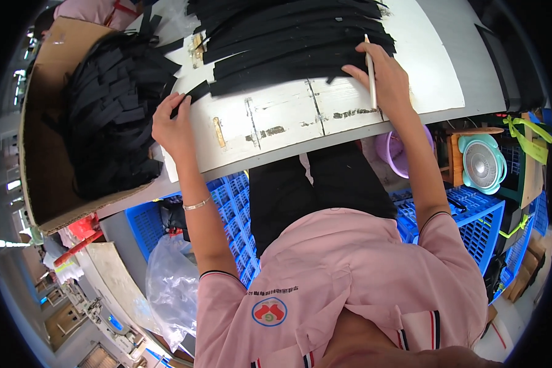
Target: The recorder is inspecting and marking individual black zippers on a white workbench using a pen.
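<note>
My left hand (175, 127) is closed, its fingertips pinching the end of a black fabric strip (198, 91) at the left of the white board (288, 116). A white pencil-like marker (371, 80) stands nearly upright in my right hand (391, 83), gripped at the right ends of the strips. Beneath that hand, the thumb is spread out over the black cloth. Many black strips (288, 46) lie side by side across the board. Dark lines and tape patches mark the bare part nearest me.
A cardboard box (46, 73) heaped with black strips (113, 92) stands at the left. Below the table edge are a purple bucket (392, 156), a teal fan (483, 162), blue crates (481, 224) and a clear plastic bag (172, 282). Another person's pink sleeve (86, 11) shows far left.
</note>
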Demonstrator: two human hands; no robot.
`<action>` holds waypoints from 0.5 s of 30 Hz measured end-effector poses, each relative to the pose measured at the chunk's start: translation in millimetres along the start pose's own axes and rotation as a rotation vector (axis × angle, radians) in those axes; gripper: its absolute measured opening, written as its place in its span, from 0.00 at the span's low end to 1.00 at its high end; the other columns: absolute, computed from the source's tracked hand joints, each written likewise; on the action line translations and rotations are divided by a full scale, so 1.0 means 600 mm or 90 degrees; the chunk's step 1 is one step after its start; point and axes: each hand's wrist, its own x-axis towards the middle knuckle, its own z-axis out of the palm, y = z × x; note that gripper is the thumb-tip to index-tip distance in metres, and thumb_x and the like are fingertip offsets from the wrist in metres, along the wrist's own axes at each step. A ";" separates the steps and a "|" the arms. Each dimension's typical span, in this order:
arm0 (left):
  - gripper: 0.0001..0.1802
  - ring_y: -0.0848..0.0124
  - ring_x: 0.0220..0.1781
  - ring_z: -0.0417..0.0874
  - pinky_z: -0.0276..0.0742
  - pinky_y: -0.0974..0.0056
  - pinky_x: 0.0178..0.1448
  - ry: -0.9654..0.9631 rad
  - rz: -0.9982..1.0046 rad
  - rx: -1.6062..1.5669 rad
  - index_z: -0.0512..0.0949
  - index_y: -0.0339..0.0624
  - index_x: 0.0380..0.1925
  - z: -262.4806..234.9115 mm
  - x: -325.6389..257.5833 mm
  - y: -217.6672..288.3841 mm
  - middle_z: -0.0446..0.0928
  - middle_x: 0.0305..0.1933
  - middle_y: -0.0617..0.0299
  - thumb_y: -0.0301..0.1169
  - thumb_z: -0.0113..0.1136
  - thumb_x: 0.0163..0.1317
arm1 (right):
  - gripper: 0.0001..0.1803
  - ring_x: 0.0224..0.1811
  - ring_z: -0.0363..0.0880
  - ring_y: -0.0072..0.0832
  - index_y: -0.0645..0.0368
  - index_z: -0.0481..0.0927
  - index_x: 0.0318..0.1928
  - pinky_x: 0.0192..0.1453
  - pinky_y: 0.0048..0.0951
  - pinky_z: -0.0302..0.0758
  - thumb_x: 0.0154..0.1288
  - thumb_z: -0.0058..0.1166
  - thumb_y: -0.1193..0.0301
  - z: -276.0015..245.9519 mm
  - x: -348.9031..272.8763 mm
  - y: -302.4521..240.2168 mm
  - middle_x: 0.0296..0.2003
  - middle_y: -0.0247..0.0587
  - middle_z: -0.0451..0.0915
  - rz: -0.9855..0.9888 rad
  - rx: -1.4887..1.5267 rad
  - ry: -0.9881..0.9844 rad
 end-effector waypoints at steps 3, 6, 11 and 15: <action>0.09 0.61 0.53 0.87 0.75 0.60 0.64 -0.003 0.067 -0.051 0.89 0.44 0.44 0.001 -0.029 0.042 0.88 0.48 0.59 0.29 0.68 0.66 | 0.25 0.29 0.80 0.40 0.52 0.78 0.51 0.35 0.36 0.78 0.61 0.72 0.53 0.018 0.010 0.011 0.41 0.36 0.84 -0.029 0.023 0.118; 0.08 0.61 0.54 0.85 0.73 0.58 0.66 -0.076 0.181 -0.045 0.88 0.47 0.44 0.039 -0.087 0.104 0.88 0.49 0.61 0.29 0.67 0.66 | 0.23 0.29 0.81 0.39 0.52 0.79 0.50 0.35 0.36 0.78 0.62 0.72 0.55 0.021 0.005 0.015 0.41 0.36 0.85 -0.006 0.044 0.123; 0.08 0.58 0.57 0.86 0.75 0.51 0.69 -0.131 0.292 -0.134 0.88 0.42 0.43 0.142 -0.168 0.210 0.88 0.49 0.56 0.29 0.67 0.66 | 0.11 0.32 0.84 0.37 0.55 0.82 0.47 0.38 0.35 0.79 0.68 0.66 0.67 -0.007 -0.009 -0.016 0.39 0.41 0.86 0.078 0.169 0.184; 0.18 0.51 0.72 0.77 0.64 0.49 0.80 -0.206 0.283 -0.131 0.83 0.36 0.56 0.185 -0.209 0.260 0.82 0.62 0.47 0.26 0.64 0.67 | 0.10 0.40 0.84 0.40 0.55 0.83 0.48 0.46 0.37 0.78 0.67 0.65 0.73 -0.023 -0.080 -0.057 0.42 0.41 0.86 0.107 0.233 0.187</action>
